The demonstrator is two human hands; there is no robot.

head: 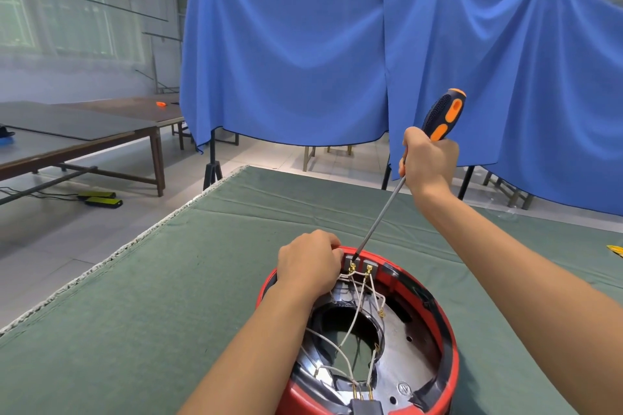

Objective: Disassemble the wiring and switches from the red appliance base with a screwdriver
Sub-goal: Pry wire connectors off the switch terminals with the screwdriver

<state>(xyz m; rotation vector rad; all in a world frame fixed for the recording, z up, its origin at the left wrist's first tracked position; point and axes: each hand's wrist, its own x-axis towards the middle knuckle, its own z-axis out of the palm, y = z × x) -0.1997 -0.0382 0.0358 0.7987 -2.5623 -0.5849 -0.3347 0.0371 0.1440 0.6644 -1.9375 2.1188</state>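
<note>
The red appliance base [448, 340] lies open side up on the green cloth, showing a metal plate and a dark central hole. White wires [350, 327] run from brass terminals on grey switches [359, 263] at its far rim to another switch [365, 406] at the near rim. My right hand [428, 162] grips a black and orange screwdriver [441, 114], whose long shaft slants down with its tip at the far switches. My left hand [308, 263] curls over the base's far left rim beside those switches; its fingertips are hidden.
The green cloth covers the table [168, 296], whose left edge runs diagonally. A blue curtain [303, 44] hangs on stands behind. Brown tables [84, 131] stand at left, with yellow and black items [101, 199] on the floor. A yellow object [615, 250] lies at the right edge.
</note>
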